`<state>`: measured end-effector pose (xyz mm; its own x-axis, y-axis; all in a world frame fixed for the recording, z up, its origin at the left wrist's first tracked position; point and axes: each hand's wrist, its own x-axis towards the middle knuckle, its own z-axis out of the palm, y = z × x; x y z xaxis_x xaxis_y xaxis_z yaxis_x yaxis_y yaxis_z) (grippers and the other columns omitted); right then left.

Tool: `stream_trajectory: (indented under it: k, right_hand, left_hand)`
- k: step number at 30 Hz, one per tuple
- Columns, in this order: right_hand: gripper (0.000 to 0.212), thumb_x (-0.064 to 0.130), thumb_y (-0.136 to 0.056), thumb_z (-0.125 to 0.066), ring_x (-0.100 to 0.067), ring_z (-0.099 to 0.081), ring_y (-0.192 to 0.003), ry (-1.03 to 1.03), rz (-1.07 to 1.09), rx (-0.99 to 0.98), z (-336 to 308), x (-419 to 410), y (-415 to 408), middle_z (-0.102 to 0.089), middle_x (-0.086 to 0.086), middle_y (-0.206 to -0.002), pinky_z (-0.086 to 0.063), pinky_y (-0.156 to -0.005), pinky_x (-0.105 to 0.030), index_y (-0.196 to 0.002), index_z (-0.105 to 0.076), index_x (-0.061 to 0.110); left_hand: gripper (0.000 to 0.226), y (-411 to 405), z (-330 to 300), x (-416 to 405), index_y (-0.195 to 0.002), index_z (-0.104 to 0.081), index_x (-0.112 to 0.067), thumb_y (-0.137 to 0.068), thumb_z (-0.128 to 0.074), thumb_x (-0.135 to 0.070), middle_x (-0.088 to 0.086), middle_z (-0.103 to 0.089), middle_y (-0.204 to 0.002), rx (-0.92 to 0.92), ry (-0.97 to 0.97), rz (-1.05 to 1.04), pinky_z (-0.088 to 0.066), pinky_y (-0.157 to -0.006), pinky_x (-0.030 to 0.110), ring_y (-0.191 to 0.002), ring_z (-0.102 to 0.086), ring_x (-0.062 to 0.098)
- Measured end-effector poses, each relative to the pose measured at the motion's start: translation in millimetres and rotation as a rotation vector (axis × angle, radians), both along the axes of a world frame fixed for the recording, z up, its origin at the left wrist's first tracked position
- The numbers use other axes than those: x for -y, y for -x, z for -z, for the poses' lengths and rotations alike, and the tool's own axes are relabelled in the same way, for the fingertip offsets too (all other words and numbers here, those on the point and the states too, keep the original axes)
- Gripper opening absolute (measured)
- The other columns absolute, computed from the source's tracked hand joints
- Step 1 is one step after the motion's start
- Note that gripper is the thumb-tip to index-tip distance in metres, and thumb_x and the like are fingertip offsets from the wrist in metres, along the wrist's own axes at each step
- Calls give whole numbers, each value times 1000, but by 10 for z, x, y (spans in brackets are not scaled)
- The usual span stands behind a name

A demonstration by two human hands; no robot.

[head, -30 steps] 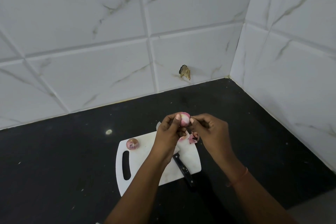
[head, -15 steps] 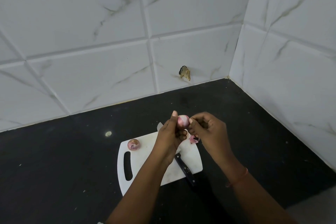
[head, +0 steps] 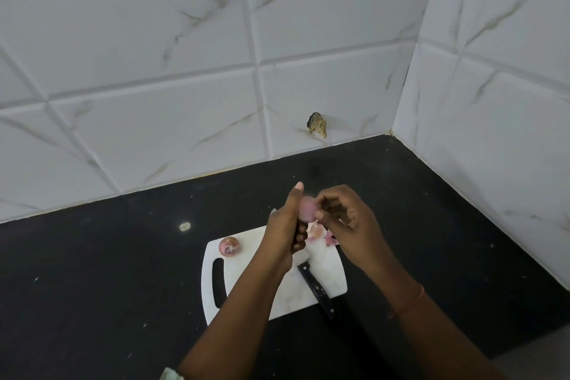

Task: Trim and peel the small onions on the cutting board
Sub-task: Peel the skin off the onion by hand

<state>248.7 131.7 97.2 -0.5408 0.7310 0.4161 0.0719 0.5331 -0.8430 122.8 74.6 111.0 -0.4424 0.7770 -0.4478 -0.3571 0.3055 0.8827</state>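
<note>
Both hands' grip meets on one onion (head: 306, 208) above the cutting board (head: 327, 268); peel scraps (head: 319, 233) lie on it directly below the grip, knife (head: 314, 285) nearer, second onion (head: 229, 246) off left, worktop (head: 108, 271) beneath.

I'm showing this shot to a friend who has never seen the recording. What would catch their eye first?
Two hands meet above the white cutting board: the left hand holds a small pink onion while the right hand picks at its skin. A second onion sits at the board's far left corner, and a black-handled knife lies across its near right edge.
</note>
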Motion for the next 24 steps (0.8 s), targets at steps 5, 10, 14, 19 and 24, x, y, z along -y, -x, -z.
stream_trajectory:
  k: [5,10,14,19,24]
  right_hand:
    - [14,-2,-87,-66,-13,-64,-90,-73,24,-6,25,-32,10,-60,0,-97,-52,-79,-19,-94,-63,10]
    - [32,7,-85,-72,-11,-64,-104,78,-50,-24,42,-11,25,-62,7,-112,-53,-86,-20,-113,-58,12]
    - [40,10,-91,-66,-2,-60,-112,140,-50,9,40,-4,47,-61,17,-122,-55,-89,-24,-127,-57,23]
    - [35,23,-91,-61,-6,-62,-112,262,14,-76,23,-95,-1,-63,11,-123,-54,-95,-30,-126,-60,28]
    - [35,20,-98,-50,-10,-66,-107,328,-18,-110,33,-67,44,-62,4,-126,-57,-80,-22,-132,-54,26]
  left_hand:
    - [58,-4,-29,-16,-66,-56,-11,-93,-50,-61,-2,-42,-45,-56,4,4,-31,-38,18,-39,-36,8]
    - [59,-27,-28,-28,-70,-61,-9,-93,-50,-63,-1,-43,-45,-30,-2,10,-32,-40,18,-40,-38,8]
    - [62,4,-40,-19,-70,-66,-9,-95,-46,-63,3,-54,-53,-64,-17,108,-39,-47,21,-44,-47,9]
    - [13,175,119,26,-99,-72,-12,-93,-68,-23,-4,-73,-85,-605,-357,-36,-53,-57,24,-67,-68,6]
    - [21,174,206,-19,-107,-77,-15,-86,-76,-12,-2,-72,-103,-932,-590,29,-59,-81,26,-95,-70,10]
